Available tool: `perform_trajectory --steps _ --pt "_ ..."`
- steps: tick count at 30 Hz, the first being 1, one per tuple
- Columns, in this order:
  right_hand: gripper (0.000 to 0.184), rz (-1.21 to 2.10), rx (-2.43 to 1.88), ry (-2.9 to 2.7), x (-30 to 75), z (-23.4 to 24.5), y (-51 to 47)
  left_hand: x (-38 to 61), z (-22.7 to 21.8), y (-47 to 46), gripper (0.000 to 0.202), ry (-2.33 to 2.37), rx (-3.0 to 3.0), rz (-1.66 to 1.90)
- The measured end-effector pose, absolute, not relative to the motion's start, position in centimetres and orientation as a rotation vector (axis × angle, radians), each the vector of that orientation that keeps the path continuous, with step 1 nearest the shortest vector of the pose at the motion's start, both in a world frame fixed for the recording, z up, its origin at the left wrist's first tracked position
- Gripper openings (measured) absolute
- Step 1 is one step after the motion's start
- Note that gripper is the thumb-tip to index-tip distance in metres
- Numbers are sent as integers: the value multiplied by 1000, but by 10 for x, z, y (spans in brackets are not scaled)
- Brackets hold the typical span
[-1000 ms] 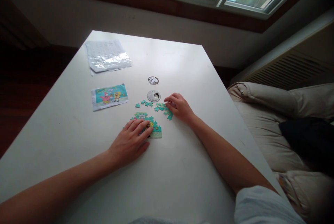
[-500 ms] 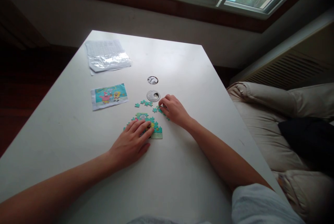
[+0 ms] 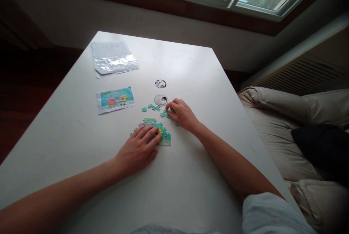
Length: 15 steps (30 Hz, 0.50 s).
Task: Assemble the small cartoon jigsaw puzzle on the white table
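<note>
A partly joined jigsaw puzzle [image 3: 165, 140] in teal, green and yellow lies on the white table. My left hand [image 3: 139, 146] rests flat on its left and middle part, fingers stretched out, covering much of the picture. To the upper right of the puzzle, my right hand [image 3: 183, 115] is curled down among loose pieces, with thumb and fingertips around a small teal puzzle piece [image 3: 171, 110]. Other loose teal puzzle pieces [image 3: 154, 107] are scattered just left of that hand. A puzzle picture sheet [image 3: 116, 100] with cartoon figures lies farther left.
Papers in a clear plastic sleeve [image 3: 114, 59] lie at the table's far left. Two round fittings, a cable-hole cover [image 3: 159, 100] and an opening [image 3: 160, 83], are set in the tabletop [image 3: 191, 74]. A beige padded seat [image 3: 272, 128] stands along the right edge.
Both hands stay almost where they were. The right fingers shift slightly over the loose pieces, and the whole view has moved a little.
</note>
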State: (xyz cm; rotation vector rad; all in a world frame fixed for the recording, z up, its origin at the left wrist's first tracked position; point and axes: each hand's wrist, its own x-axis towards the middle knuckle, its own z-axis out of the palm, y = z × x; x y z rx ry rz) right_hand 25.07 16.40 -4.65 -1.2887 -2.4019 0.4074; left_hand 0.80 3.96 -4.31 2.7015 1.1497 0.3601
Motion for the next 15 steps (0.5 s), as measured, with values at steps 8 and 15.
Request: perform_trajectory --steps 8,15 --pt "8 442 -1325 -2433 248 -44 165 9 -42 39 48 1148 2705 356" --pt "8 648 -1230 -2244 246 -45 164 8 -41 40 46 1147 2713 363"
